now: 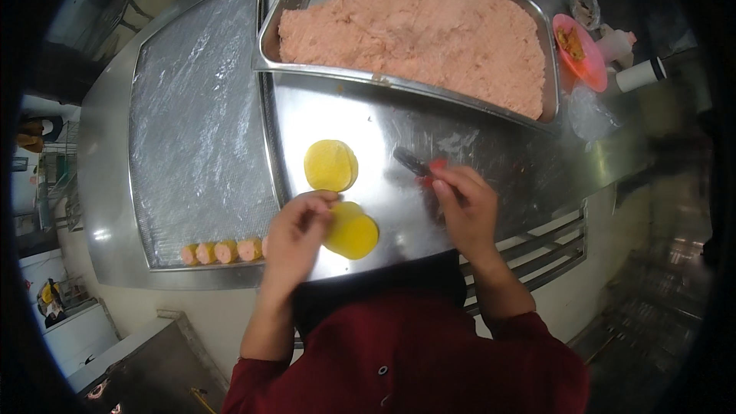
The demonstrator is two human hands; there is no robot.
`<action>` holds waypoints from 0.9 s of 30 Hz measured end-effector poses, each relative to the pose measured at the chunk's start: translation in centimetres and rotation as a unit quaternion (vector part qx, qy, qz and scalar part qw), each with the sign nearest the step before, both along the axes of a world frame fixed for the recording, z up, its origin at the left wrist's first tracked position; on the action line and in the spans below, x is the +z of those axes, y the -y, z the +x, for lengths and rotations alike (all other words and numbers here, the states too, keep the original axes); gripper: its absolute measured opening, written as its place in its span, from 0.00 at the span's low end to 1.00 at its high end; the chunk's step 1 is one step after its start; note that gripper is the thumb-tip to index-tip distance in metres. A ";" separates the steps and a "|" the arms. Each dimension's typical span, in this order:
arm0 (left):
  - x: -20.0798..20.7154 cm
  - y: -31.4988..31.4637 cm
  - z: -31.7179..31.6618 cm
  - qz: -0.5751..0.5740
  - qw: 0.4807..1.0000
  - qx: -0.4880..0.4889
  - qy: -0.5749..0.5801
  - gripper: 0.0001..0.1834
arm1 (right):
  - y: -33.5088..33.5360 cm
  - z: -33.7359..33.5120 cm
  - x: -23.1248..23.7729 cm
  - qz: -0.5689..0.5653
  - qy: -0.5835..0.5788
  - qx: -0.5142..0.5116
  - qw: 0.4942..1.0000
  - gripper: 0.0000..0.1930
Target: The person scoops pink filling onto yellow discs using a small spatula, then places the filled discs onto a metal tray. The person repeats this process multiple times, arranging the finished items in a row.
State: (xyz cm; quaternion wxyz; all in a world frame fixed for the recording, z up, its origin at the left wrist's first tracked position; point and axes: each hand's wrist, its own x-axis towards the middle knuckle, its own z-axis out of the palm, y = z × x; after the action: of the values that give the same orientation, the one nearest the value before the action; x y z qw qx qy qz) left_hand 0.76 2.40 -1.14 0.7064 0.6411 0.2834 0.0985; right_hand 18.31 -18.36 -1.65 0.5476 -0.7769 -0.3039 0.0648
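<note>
- On the steel worktop [383, 138], left of the yellow wrapper stack, a wrap-lined tray [199, 115] carries a short row of filled dumplings [222, 251] along its near edge.
- Just right of that row, the left hand [295, 234] curls over the near stack of round yellow wrappers [354, 231], fingertips pinching at its left edge; the stack lies to the hand's right and is nearer this hand than the other.
- A second stack of wrappers [330, 165] sits just beyond the first, touched by neither hand.
- Right of the stacks, the right hand [464, 211] is closed around a red-handled spatula [420, 166], its blade pointing up and left, away from the person.
- Beyond both stacks, a large steel pan [303, 0] holds pink minced filling [414, 31].
- Right of the pan stands a pink bowl [583, 54].
</note>
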 end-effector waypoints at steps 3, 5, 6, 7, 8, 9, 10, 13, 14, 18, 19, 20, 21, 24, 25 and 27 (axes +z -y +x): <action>0.1 -2.2 0.1 -0.237 0.961 0.086 0.109 0.08 | 0.4 1.8 1.4 -0.026 0.044 -0.028 0.998 0.09; 0.8 -3.3 -0.3 -0.371 0.901 0.120 0.190 0.11 | 0.6 3.7 2.7 -0.064 0.085 -0.057 0.993 0.10; 1.0 -3.5 -0.4 -0.375 0.901 0.126 0.178 0.13 | 0.3 5.1 3.2 -0.071 0.120 -0.060 0.988 0.10; 1.1 -3.4 -0.5 -0.378 0.900 0.129 0.177 0.15 | 0.0 6.6 3.6 -0.079 0.152 -0.064 0.983 0.10; 1.2 -3.3 -0.5 -0.379 0.899 0.132 0.174 0.18 | -0.4 8.1 4.0 -0.086 0.183 -0.068 0.977 0.10; 1.2 -2.9 -0.5 -0.355 0.914 0.117 0.160 0.19 | -0.6 9.6 4.5 -0.127 0.175 -0.061 0.974 0.11; 1.1 -2.4 -0.4 -0.357 0.916 0.113 0.146 0.19 | -1.2 11.1 4.7 -0.145 0.198 -0.052 0.968 0.11; 0.5 -0.7 -0.3 -0.382 0.911 0.105 0.119 0.17 | -3.4 15.1 4.8 -0.188 0.263 -0.019 0.946 0.12; 0.3 -0.3 -0.3 -0.393 0.907 0.102 0.113 0.17 | -4.2 16.1 4.7 -0.204 0.274 -0.011 0.940 0.13; -0.1 0.5 -0.7 -0.399 0.907 0.092 0.094 0.14 | -6.5 18.5 4.2 -0.219 0.328 0.032 0.918 0.14; -0.1 0.5 -0.9 -0.393 0.911 0.090 0.088 0.14 | -6.7 18.8 4.2 -0.235 0.345 0.043 0.907 0.14; -0.1 0.5 -1.0 -0.390 0.912 0.089 0.089 0.13 | -6.7 19.0 4.3 -0.256 0.357 0.052 0.897 0.14; -0.2 0.5 -1.1 -0.393 0.911 0.094 0.084 0.13 | -6.8 19.2 4.3 -0.276 0.368 0.061 0.886 0.14; -0.4 0.4 -1.2 -0.414 0.899 0.108 0.088 0.13 | -6.6 19.4 4.7 -0.335 0.351 0.082 0.871 0.14; -0.5 0.3 -1.1 -0.423 0.896 0.107 0.089 0.13 | -6.5 19.4 4.8 -0.357 0.338 0.085 0.867 0.14; -0.5 0.3 -0.9 -0.433 0.891 0.098 0.096 0.14 | -6.1 19.3 5.0 -0.385 0.317 0.099 0.861 0.14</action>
State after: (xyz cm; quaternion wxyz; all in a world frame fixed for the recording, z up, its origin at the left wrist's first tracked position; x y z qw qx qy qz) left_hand -0.16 2.06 -1.66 0.9246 0.2276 0.2901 0.0956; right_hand 37.65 -12.23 3.31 0.0702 -0.8703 -0.4871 -0.0198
